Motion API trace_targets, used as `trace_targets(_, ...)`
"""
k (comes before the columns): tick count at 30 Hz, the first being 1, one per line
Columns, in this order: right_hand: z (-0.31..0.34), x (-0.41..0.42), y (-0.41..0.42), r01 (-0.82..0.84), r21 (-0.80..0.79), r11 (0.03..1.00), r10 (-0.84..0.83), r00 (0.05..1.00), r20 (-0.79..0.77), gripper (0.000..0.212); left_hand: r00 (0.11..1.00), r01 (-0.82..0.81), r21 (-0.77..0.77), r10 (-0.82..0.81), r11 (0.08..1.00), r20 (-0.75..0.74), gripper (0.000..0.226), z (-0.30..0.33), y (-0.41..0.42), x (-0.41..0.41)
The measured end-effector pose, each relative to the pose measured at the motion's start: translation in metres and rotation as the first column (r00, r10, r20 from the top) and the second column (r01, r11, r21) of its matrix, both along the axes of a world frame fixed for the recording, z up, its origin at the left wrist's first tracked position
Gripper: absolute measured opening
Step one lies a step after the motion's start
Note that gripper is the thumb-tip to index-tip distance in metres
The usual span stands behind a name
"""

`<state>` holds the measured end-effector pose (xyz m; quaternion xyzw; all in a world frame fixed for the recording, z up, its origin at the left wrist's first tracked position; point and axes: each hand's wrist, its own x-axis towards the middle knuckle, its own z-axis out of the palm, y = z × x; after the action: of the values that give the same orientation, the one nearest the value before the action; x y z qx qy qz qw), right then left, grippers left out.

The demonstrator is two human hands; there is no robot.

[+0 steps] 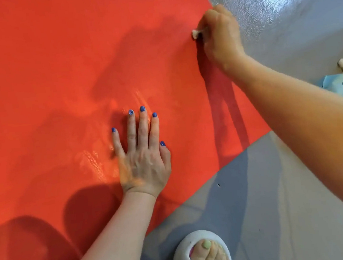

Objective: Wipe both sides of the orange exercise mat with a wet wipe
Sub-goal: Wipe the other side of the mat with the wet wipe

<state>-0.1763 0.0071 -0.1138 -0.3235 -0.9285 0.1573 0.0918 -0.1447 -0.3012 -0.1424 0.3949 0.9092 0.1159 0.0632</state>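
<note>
Two hands share the work: left hand (142,154), fingers spread flat, pins the smooth orange exercise mat (54,68) (against sliding, likely) while right hand (218,35) fingers clutch a crumpled white wet wipe (195,33) at its edge.

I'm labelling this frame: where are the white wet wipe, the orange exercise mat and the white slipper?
white wet wipe (195,33): head view, its exposed tip.
orange exercise mat (54,68): head view, bare surface.
white slipper (180,256): head view, its strap.
</note>
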Motion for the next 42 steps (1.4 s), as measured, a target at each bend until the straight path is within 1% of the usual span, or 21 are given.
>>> trace_targets(2,0.007,0.024,0.012,-0.118,-0.013,0.993,0.118,0.992,0.040,0.011,1.000,-0.003,0.003,0.003,1.000,-0.003,0.066,0.000,-0.001,0.002)
trace_targets(4,0.015,0.064,0.022,-0.109,-0.024,0.994,0.110,0.993,0.053,0.009,1.000,0.002,0.014,-0.002,1.000,-0.004,0.066,0.001,0.000,0.001)
trace_targets(8,-0.001,0.075,0.015,0.231,-0.003,0.973,-0.231,0.973,-0.021,0.020,1.000,0.000,0.007,0.000,1.000,-0.007,0.066,-0.001,0.000,0.000)
trace_targets(11,-0.003,0.072,-0.007,0.288,0.040,0.957,-0.284,0.955,-0.086,0.018,1.000,-0.007,0.012,0.007,1.000,-0.004,0.066,-0.001,-0.001,0.001)
trace_targets(13,-0.001,0.089,-0.031,0.189,0.047,0.981,-0.183,0.978,-0.103,0.014,1.000,-0.002,0.014,0.002,1.000,0.001,0.067,0.000,0.000,0.001)
trace_targets(15,-0.001,0.114,-0.061,-0.003,0.048,0.999,0.007,0.996,-0.089,0.015,1.000,-0.002,0.015,0.002,1.000,0.005,0.067,-0.001,0.001,0.001)
trace_targets(17,0.003,0.132,-0.075,-0.218,0.016,0.976,0.218,0.974,-0.065,0.015,1.000,-0.002,0.013,0.002,1.000,0.004,0.067,-0.001,0.001,0.001)
trace_targets(19,0.007,0.137,-0.062,-0.307,0.047,0.951,0.309,0.949,-0.062,0.016,1.000,-0.002,0.021,0.002,1.000,0.003,0.066,-0.001,0.000,0.001)
trace_targets(21,0.005,0.132,-0.056,-0.071,0.063,0.995,0.077,0.992,-0.100,0.015,1.000,0.002,0.029,-0.002,1.000,0.003,0.066,-0.001,0.001,0.001)
trace_targets(23,0.000,0.119,-0.082,0.249,0.029,0.968,-0.242,0.958,-0.157,0.015,1.000,0.000,0.031,0.000,1.000,0.003,0.066,0.000,0.001,0.001)
trace_targets(24,-0.003,0.110,-0.106,0.291,-0.003,0.957,-0.287,0.942,-0.174,0.015,1.000,0.000,0.031,0.000,1.000,0.004,0.066,0.000,0.000,0.001)
trace_targets(25,-0.005,0.105,-0.128,0.215,-0.037,0.976,-0.219,0.958,-0.185,0.016,1.000,0.002,0.030,-0.003,1.000,0.005,0.066,0.000,0.000,0.001)
trace_targets(26,-0.006,0.105,-0.147,0.043,-0.058,0.997,-0.053,0.981,-0.188,0.016,1.000,0.006,0.027,-0.006,1.000,0.006,0.066,0.000,-0.001,0.001)
trace_targets(28,0.000,0.116,-0.155,-0.255,-0.061,0.965,0.244,0.958,-0.149,0.014,1.000,0.009,0.025,-0.010,1.000,0.010,0.066,-0.001,-0.001,0.000)
trace_targets(29,0.001,0.125,-0.143,-0.276,-0.054,0.960,0.268,0.955,-0.124,0.013,1.000,0.005,0.028,-0.005,1.000,0.014,0.066,-0.001,-0.001,0.001)
trace_targets(31,0.004,0.142,-0.111,-0.048,-0.010,0.999,0.047,0.993,-0.112,0.016,1.000,-0.002,0.037,0.002,0.999,0.016,0.065,0.000,0.000,0.001)
trace_targets(33,0.007,0.154,-0.090,0.236,-0.001,0.972,-0.235,0.965,-0.121,0.015,1.000,0.001,0.042,-0.002,0.999,0.018,0.065,0.000,0.001,0.001)
trace_targets(34,0.006,0.154,-0.087,0.292,0.000,0.956,-0.290,0.951,-0.108,0.014,1.000,0.002,0.041,-0.003,0.999,0.017,0.065,-0.001,0.001,0.001)
trace_targets(36,0.003,0.141,-0.087,0.294,0.000,0.956,-0.293,0.953,-0.084,0.013,1.000,0.004,0.030,-0.005,1.000,0.017,0.065,-0.001,0.000,0.001)
trace_targets(40,0.003,0.109,-0.068,0.131,0.009,0.991,-0.130,0.990,-0.053,0.017,1.000,0.011,0.014,-0.011,1.000,0.003,0.064,0.000,0.000,0.001)
trace_targets(42,0.005,0.126,-0.069,0.063,0.010,0.998,-0.062,0.998,-0.030,0.014,1.000,0.009,0.023,-0.010,1.000,0.017,0.063,0.000,0.000,0.001)
